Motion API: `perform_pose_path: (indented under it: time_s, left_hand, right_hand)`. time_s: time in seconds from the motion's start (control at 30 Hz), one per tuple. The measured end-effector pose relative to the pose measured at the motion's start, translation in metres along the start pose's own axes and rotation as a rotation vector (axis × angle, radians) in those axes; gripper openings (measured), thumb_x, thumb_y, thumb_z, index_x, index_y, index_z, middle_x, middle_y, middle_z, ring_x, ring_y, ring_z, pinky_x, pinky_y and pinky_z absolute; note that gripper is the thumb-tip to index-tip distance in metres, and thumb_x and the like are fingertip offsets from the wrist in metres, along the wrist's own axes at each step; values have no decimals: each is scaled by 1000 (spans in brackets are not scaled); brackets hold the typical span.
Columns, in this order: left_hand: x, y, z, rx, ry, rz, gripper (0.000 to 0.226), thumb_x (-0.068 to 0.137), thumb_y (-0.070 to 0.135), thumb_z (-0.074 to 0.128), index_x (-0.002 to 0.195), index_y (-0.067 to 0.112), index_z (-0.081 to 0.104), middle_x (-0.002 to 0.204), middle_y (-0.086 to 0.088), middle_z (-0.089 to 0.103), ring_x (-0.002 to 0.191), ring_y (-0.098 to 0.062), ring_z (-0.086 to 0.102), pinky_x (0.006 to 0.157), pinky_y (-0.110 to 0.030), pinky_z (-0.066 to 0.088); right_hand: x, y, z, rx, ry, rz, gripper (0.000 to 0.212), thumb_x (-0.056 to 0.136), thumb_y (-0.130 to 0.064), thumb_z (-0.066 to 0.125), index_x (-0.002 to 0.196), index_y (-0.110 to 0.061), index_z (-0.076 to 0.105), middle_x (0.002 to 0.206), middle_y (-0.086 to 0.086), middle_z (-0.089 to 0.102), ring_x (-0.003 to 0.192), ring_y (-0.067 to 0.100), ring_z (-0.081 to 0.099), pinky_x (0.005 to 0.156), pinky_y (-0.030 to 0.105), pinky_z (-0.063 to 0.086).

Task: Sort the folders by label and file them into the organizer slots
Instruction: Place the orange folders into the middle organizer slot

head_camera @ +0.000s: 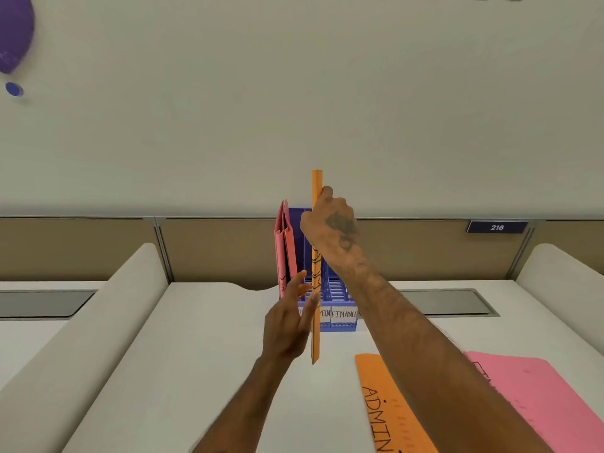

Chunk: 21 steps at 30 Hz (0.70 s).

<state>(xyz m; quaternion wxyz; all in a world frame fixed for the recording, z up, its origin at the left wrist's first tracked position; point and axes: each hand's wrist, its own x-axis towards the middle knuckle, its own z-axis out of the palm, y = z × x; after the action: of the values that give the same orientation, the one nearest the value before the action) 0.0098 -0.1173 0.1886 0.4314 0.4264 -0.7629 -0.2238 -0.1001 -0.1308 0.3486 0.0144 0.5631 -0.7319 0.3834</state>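
An orange folder [316,279] is held upright and edge-on above the blue slotted organizer [338,297]. My right hand [330,223] grips its upper edge. My left hand [291,325] rests flat against its lower left side, fingers spread. The organizer's front carries labels; one reads FINANCE, the one beside it is partly hidden by the folder. Two pink folders [283,246] stand in the organizer's left slot. On the desk at the lower right lies another orange folder [385,410] marked ADMIN, and next to it a pink folder [536,400].
The white desk [196,354] has raised white dividers at left [108,322] and right [562,273]. A tan partition runs behind with a plate reading 216 [496,227]. Grey recessed panels sit at both sides. A purple shape [14,31] is on the wall at top left.
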Motion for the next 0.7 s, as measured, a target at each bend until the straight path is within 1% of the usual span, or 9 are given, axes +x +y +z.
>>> perform_pose_path:
  time_s: [0.03, 0.07, 0.13, 0.17, 0.23, 0.3, 0.47, 0.53, 0.7]
  left_hand:
    - [9, -2, -5, -3, 29, -19, 71, 88, 79, 20, 143, 38, 33, 129, 7, 65, 97, -4, 68, 79, -24, 59]
    - [20, -7, -9, 7, 46, -19, 67, 91, 74, 23, 144, 35, 34, 131, 5, 64, 107, -10, 66, 84, -33, 59]
    - [49, -19, -11, 144, 85, 27, 59, 99, 55, 38, 150, 26, 31, 142, -1, 53, 124, -18, 56, 94, -38, 53]
    - [65, -23, -11, 222, 50, 72, 63, 100, 47, 45, 153, 21, 26, 151, -5, 44, 135, -21, 45, 104, -41, 46]
    - [92, -30, -11, 387, -77, 124, 81, 96, 42, 55, 157, 15, 9, 164, -9, 15, 152, -27, 13, 122, -47, 22]
    - [118, -38, -12, 500, -163, 95, 94, 93, 42, 59, 157, 15, -3, 166, -11, -2, 153, -29, -6, 123, -52, 10]
    - [158, -57, -5, 590, -278, 66, 102, 89, 40, 64, 156, 21, -11, 164, -11, -15, 151, -28, -18, 121, -54, 2]
    - [165, -65, -4, 597, -297, 98, 105, 87, 42, 66, 156, 23, -11, 164, -10, -15, 151, -27, -17, 122, -52, 4]
    - [163, -81, 2, 560, -198, 173, 97, 88, 34, 67, 156, 24, -2, 165, -9, -2, 153, -26, -4, 122, -46, 13]
  right_hand:
    - [11, -9, -1, -66, 81, 0, 33, 95, -26, 50, 123, -9, 46, 100, 11, 62, 69, 17, 52, 52, 24, 42]
    - [21, -11, 1, -60, 138, 16, 34, 94, -29, 51, 121, -9, 45, 96, 9, 62, 71, 21, 54, 54, 29, 42]
    - [32, -15, 2, -38, 143, 29, 36, 93, -32, 53, 122, -11, 45, 94, 8, 63, 71, 24, 58, 55, 30, 42]
    - [36, -13, 4, -29, 145, 23, 38, 93, -33, 54, 123, -12, 44, 93, 8, 63, 72, 25, 60, 55, 30, 42]
    - [43, -4, 12, -34, 172, 8, 40, 93, -34, 55, 125, -13, 43, 93, 7, 65, 74, 26, 63, 56, 29, 43]
    - [56, -3, 19, -7, 195, -19, 42, 93, -34, 55, 128, -14, 42, 93, 8, 66, 74, 27, 66, 56, 30, 46]
    - [78, 14, 43, 64, 246, -96, 43, 93, -27, 53, 132, -12, 41, 84, 5, 64, 60, 20, 58, 55, 29, 52]
    - [89, 22, 54, 84, 258, -119, 43, 94, -24, 52, 133, -11, 40, 76, 0, 58, 55, 18, 58, 54, 31, 56]
    - [100, 45, 90, 88, 300, -156, 47, 93, -21, 55, 136, -9, 39, 70, -4, 52, 52, 16, 57, 49, 29, 53]
